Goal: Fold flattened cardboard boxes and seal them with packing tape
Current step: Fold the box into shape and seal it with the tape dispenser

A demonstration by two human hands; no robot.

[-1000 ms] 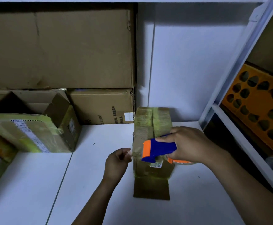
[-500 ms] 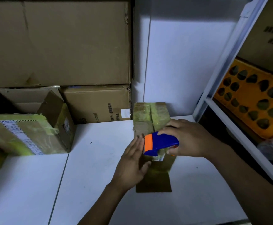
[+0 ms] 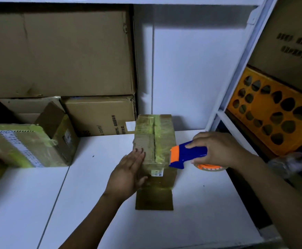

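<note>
The small cardboard box [image 3: 161, 130] stands in the middle of the white surface [image 3: 92, 203], close to the back wall, its top already covered with yellowish tape. One flap [image 3: 153, 199] at the near end lies flat on the surface, not yet folded up.

The left grip [image 3: 128, 175] is released: the fingers are straight and the palm presses flat against the box's left side. The right grip [image 3: 218, 150] is grasping the blue and orange tape dispenser [image 3: 187, 153], whose orange head sits at the box's upper right edge, with the tape roll [image 3: 211, 167] under the palm.

The main risk looks like the box sliding or tipping. A flat palm on one side only braces it against a push from the right, so a pull on the tape toward the right could drag the light box along. A slanted pull could also wrinkle the strip or lift tape already laid. The loose flap may catch the sticky side if tape trails low.
</note>
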